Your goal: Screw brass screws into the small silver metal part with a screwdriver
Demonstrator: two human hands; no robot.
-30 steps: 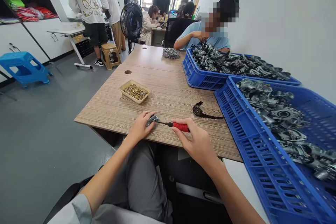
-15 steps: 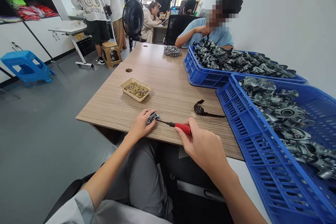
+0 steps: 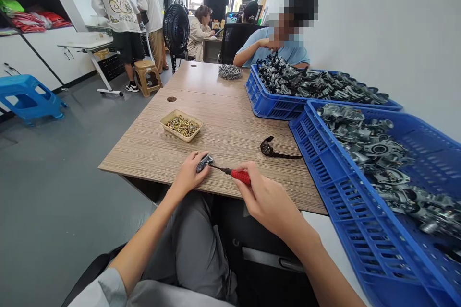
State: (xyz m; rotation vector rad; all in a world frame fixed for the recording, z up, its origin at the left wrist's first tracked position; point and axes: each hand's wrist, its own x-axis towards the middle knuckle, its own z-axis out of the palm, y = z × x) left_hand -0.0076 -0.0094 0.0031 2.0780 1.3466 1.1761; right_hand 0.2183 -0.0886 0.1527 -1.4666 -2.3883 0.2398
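Near the front edge of the wooden table [image 3: 144, 156], my left hand [image 3: 189, 171] is closed around a small grey metal part [image 3: 204, 163]. My right hand [image 3: 262, 192] grips the red handle of a screwdriver [image 3: 240, 176], whose dark shaft points left with its tip at the metal part. Behind my left hand sits a beige tray [image 3: 199, 130] of small brass-coloured screws [image 3: 183, 125]. A black wristwatch [image 3: 267, 148] lies on the table beyond my right hand.
Two blue crates, one near on the right [image 3: 333, 172] and one farther back [image 3: 275, 105], hold many metal parts. A bag of small parts [image 3: 230, 72] lies toward the far end. A person in blue [image 3: 266, 45] sits across the table; others are farther back.
The whole view has shifted slightly, so the table and crates appear a little farther left. Both hands keep their hold, with the screwdriver tip still at the metal part.
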